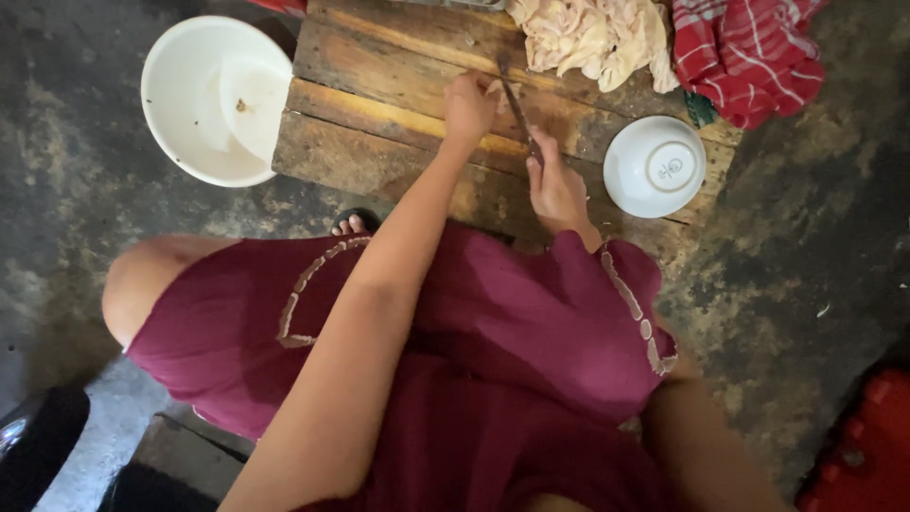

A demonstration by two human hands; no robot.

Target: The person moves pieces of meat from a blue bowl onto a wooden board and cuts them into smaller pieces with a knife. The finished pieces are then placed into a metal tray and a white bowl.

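Observation:
I squat over a low wooden board (379, 142) on the floor. My left hand (469, 104) presses down on a small pale piece of meat (495, 90) on the wood, fingers closed on it. My right hand (555, 185) grips the handle of a knife (517, 109) whose blade points away from me, right beside the left hand. A heap of pale raw meat or skin (592, 38) lies at the board's far edge, just beyond the blade.
A white bowl (654, 166) stands upside down on the board's right end. On the floor at left rests a large white basin (204, 100) with a plate inside. A red checked cloth (749, 52) lies top right. A red crate (867, 455) shows bottom right.

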